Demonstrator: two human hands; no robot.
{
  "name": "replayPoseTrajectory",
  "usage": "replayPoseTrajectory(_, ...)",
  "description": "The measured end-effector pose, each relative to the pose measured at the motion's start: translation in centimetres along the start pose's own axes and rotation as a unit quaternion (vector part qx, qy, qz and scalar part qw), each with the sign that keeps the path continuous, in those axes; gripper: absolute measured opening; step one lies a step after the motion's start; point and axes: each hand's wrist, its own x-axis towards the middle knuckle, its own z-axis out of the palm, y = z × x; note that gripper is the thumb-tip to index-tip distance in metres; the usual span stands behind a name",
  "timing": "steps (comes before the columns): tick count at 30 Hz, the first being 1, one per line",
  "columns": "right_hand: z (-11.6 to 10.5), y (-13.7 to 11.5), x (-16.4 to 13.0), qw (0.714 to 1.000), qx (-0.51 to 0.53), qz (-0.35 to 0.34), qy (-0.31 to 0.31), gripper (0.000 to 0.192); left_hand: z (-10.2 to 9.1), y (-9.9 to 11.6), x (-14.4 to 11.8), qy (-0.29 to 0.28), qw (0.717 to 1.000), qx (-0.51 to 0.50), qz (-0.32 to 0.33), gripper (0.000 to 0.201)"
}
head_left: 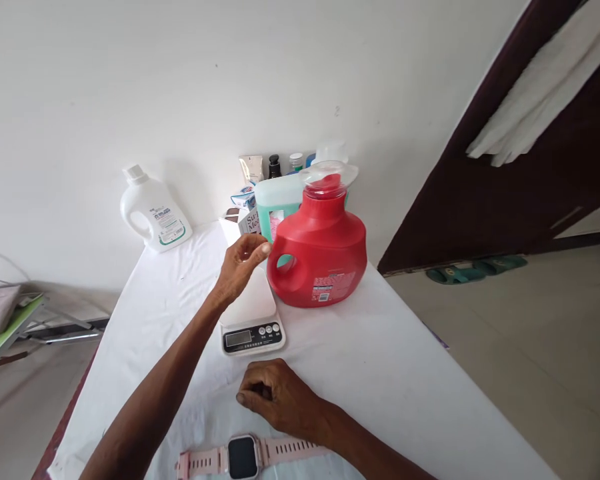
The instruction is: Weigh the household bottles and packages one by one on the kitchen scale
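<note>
A red detergent jug (325, 250) with a clear cap stands on the white-covered table (380, 360). My left hand (241, 267) hovers over the white kitchen scale (253, 320), fingertips close to the jug's handle, holding nothing. My right hand (280, 399) rests on the cloth in front of the scale with its fingers curled under. A pink smartwatch (243, 457) lies flat near the front edge.
A white detergent bottle (153, 212) leans at the back left by the wall. A teal jug (277, 203), a small carton and several small bottles crowd behind the red jug. A green table (5, 333) is at left; a dark door (520, 187) and sandals at right.
</note>
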Motion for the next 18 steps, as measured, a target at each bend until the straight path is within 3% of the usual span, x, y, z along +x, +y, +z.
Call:
replayPoseTrajectory(3, 0.1, -0.1, -0.1, 1.0, 0.009, 0.008, 0.002, 0.018, -3.9, -1.1, -1.4, 0.051, 0.995, 0.082, -0.036, 0.059)
replayPoseTrajectory(6, -0.6, -1.0, -0.5, 0.998, 0.057, 0.03, 0.022, 0.032, -7.4, -2.8, -3.4, 0.102, 0.981, 0.143, -0.076, 0.058)
replayPoseTrajectory(9, -2.4, -2.3, -0.9, 0.987, 0.035, 0.04, 0.149, 0.043, -9.9, -4.2, -5.4, 0.128, 0.971, 0.176, -0.099, 0.061)
replayPoseTrajectory(11, -3.6, -2.9, -1.0, 0.957, -0.034, 0.058, 0.281, 0.043, -10.8, -4.9, -6.2, 0.112, 0.971, 0.178, -0.116, 0.062)
replayPoseTrajectory(13, -4.2, -2.8, -0.8, 0.925, -0.091, 0.099, 0.357, 0.045, -10.9, -5.5, -6.4, 0.085, 0.972, 0.172, -0.135, 0.062)
replayPoseTrajectory(18, -2.8, -1.1, -0.4, 0.907, -0.141, 0.158, 0.363, 0.058, -9.5, -6.6, -5.5, 0.02, 0.971, 0.187, -0.147, 0.06)
